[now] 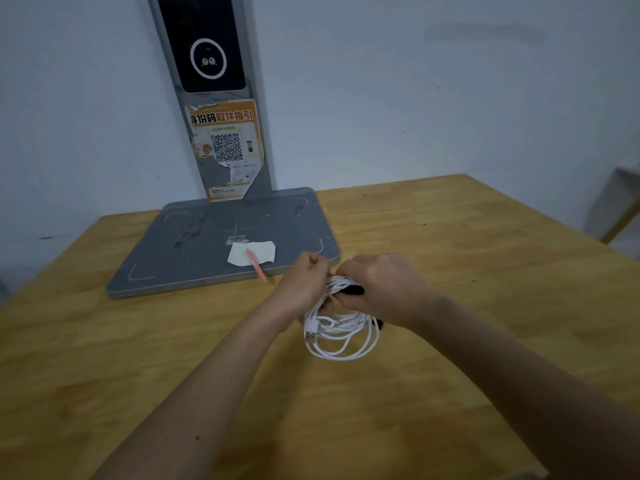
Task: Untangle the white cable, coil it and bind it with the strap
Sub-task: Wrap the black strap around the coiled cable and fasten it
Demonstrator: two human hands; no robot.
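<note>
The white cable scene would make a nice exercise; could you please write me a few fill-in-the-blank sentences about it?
1. Both hands hold the white cable, which is gathered into a ____.
2. The strap at the top of the bundle, by the right hand, is ____ in colour.
3. The pink pen lies partly on a piece of white ____.
4. The left hand is above a table made of ____.

Missing words: coil; black; paper; wood
</note>
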